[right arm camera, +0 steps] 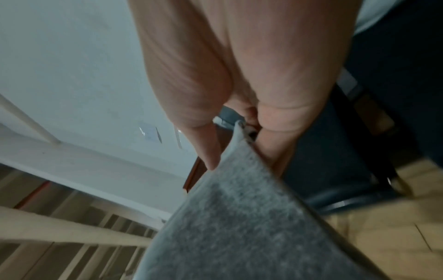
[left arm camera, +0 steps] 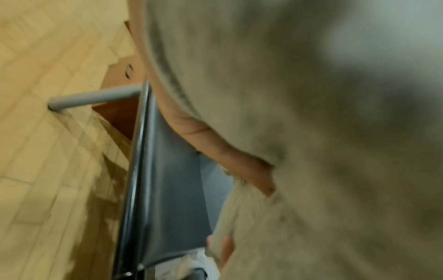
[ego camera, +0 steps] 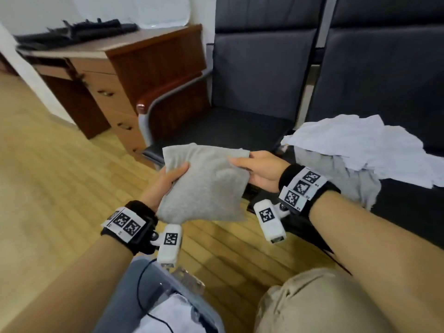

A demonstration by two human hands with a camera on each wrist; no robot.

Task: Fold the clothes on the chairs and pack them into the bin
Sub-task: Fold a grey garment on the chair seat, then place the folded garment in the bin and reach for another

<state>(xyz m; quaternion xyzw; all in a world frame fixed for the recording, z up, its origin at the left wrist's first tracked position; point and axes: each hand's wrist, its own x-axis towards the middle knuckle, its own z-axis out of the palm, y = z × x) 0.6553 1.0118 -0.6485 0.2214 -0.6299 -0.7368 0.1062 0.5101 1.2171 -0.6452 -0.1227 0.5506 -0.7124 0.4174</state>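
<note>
While held aloft, folded grey garment (ego camera: 204, 183) between left hand (ego camera: 165, 182), right hand (ego camera: 260, 169).

Even indoor light, wrist views blurred (motion)

Blurred grey cloth (left arm camera: 311, 132) fills the picture from twelve through six o'clock, and a finger of the left hand (left arm camera: 203, 136) lies along its edge near the centre. At about six o'clock, fingertips (left arm camera: 225, 248) show at the cloth's lower edge. Toward seven o'clock stands a dark chair (left arm camera: 167, 189) with a grey metal leg (left arm camera: 95, 96) on the wooden floor (left arm camera: 48, 151) at nine.
</note>
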